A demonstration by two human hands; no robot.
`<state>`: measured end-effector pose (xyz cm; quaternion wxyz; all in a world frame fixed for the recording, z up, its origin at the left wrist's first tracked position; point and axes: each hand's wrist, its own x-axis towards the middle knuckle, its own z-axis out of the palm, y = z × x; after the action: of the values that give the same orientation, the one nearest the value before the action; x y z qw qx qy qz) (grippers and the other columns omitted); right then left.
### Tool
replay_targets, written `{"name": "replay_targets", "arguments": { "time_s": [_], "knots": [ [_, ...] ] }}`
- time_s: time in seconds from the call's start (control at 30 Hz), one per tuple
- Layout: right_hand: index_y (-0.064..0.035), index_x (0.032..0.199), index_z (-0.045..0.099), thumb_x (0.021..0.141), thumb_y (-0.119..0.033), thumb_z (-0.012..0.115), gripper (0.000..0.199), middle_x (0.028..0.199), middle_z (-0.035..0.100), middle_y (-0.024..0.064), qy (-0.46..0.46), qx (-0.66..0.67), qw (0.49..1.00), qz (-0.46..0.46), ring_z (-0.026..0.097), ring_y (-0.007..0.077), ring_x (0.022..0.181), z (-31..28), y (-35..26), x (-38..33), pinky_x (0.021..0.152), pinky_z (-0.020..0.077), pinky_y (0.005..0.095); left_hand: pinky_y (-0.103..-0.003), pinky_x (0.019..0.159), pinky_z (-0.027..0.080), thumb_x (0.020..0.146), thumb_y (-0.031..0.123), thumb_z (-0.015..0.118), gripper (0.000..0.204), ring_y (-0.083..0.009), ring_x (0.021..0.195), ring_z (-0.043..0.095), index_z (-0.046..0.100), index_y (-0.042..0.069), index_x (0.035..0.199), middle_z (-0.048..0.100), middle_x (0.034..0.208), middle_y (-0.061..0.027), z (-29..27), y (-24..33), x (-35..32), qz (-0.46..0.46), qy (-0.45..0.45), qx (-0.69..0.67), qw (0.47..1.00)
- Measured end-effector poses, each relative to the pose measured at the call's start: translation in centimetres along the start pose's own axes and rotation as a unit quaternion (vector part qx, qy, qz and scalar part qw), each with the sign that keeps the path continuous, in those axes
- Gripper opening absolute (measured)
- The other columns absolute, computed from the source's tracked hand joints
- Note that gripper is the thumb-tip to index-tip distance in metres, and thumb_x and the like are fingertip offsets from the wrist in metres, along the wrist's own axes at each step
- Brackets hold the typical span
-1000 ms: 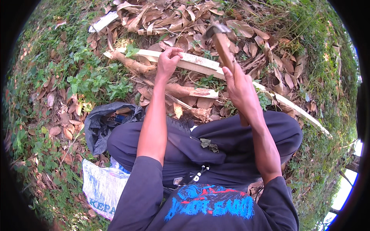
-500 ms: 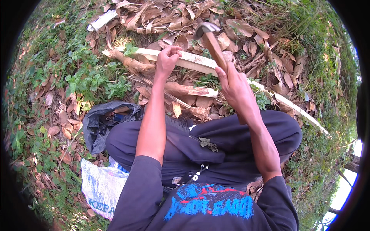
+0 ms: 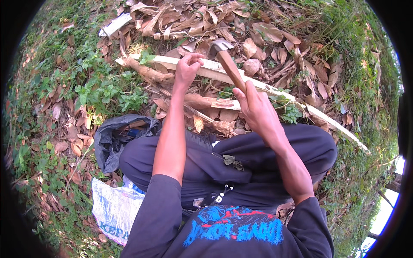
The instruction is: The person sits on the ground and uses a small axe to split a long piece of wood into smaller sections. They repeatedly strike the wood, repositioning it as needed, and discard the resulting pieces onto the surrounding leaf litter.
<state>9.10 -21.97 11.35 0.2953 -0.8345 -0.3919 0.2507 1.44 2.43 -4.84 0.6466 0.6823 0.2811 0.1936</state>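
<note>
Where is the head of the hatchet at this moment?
In the head view, the hatchet head sits upper centre, on the long pale strip of wood, just right of the left hand that grips the strip.

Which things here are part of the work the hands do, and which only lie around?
In use:
- left hand gripping the long pale wooden strip
- right hand holding the wooden-handled hatchet, head at the strip

Lying about:
- dark plastic bag
- white printed sack
- brown root piece
- dry leaves

ground: dry leaves [image 3: 193, 19] | green weeds [image 3: 103, 88] | daylight
</note>
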Motion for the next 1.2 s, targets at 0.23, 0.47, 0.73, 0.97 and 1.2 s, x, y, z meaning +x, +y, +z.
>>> {"name": "replay_targets", "arguments": {
  "time_s": [0.23,0.47,0.73,0.97,1.2],
  "knots": [
    [-0.0002,0.099,0.043,0.105,-0.032,0.047,0.032,0.067,0.057,0.0299,0.08,0.013,0.997,0.014,0.054,0.0538,0.069,-0.7,1.4,0.2,0.061,0.0401,0.058,-0.018,0.066,0.041,0.079,-0.005,0.048,0.037,-0.0038,0.073,0.056,0.066,-0.001,0.112,0.068,0.085,0.0001,0.5,0.5,0.0,0.003,-0.003,0.015,1.0],
    [0.0012,0.095,0.045,0.105,-0.033,0.047,0.036,0.067,0.058,0.032,0.003,0.055,0.994,0.097,0.056,0.0546,0.071,-0.5,1.7,0.2,0.062,0.0399,0.0596,-0.018,0.065,0.041,0.08,-0.005,0.048,0.037,-0.0036,0.074,0.056,0.066,-0.002,0.112,0.068,0.085,-0.0002,0.3,0.1,0.0,0.01,0.004,0.021,1.0],
    [0.0015,0.096,0.047,0.105,-0.033,0.047,0.036,0.067,0.058,0.0326,0.001,0.022,0.996,0.083,0.057,0.0552,0.072,0.9,2.6,0.8,0.063,0.0412,0.0604,-0.023,0.071,0.047,0.081,0.003,0.053,0.028,-0.0071,0.075,0.061,0.069,0.001,0.105,0.069,0.08,-0.0009,0.7,0.2,-0.1,0.004,0.02,0.029,0.999],
    [0.0043,0.097,0.046,0.104,-0.03,0.046,0.035,0.072,0.06,0.0352,-0.046,-0.008,0.996,0.076,0.059,0.0551,0.074,1.8,3.6,0.8,0.066,0.0436,0.0612,-0.025,0.075,0.05,0.08,0.002,0.055,0.027,-0.0094,0.077,0.064,0.069,-0.001,0.103,0.07,0.08,-0.0038,0.4,-0.2,-0.2,0.018,0.026,0.03,0.999],
    [0.0026,0.095,0.045,0.104,-0.03,0.046,0.034,0.072,0.06,0.0345,-0.053,-0.013,0.996,0.075,0.057,0.0552,0.073,2.0,3.7,0.8,0.067,0.0425,0.0619,-0.025,0.072,0.05,0.078,0.004,0.056,0.027,-0.0096,0.074,0.064,0.069,-0.002,0.101,0.07,0.078,-0.0047,0.8,0.3,-0.2,0.021,0.034,0.028,0.999]
  ]
}}
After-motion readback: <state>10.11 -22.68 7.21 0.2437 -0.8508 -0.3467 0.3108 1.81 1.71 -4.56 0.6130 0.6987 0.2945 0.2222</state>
